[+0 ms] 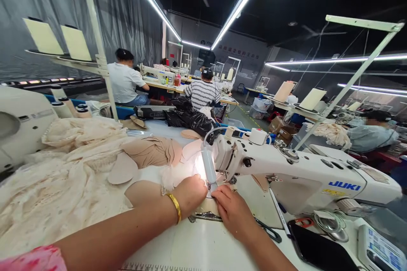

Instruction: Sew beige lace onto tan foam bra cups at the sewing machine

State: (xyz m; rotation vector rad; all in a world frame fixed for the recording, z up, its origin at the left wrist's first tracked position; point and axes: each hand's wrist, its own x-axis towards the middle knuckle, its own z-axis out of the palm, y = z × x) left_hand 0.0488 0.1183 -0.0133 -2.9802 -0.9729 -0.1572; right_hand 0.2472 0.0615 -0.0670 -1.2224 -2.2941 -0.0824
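Under the lit needle area of a white sewing machine (286,178), my left hand (190,194) is closed, its fingertips bunched at a pale fabric piece (178,172). Glare from the lamp (208,165) washes out part of those fingers. Just right of the needle, my right hand (233,214) pinches the fabric's near edge with thumb and fingers together. Beige cut pieces (152,150) lie in a fanned pile behind my left arm. Cream lace fabric (63,182) is heaped to the left.
Scissors (269,230), a white pen (280,211), a black phone (321,245) and a white box (381,245) lie to the right. A black plastic bag (190,116) sits behind the machine. Several people work at other machines beyond. Thread cones (313,98) stand on a rack.
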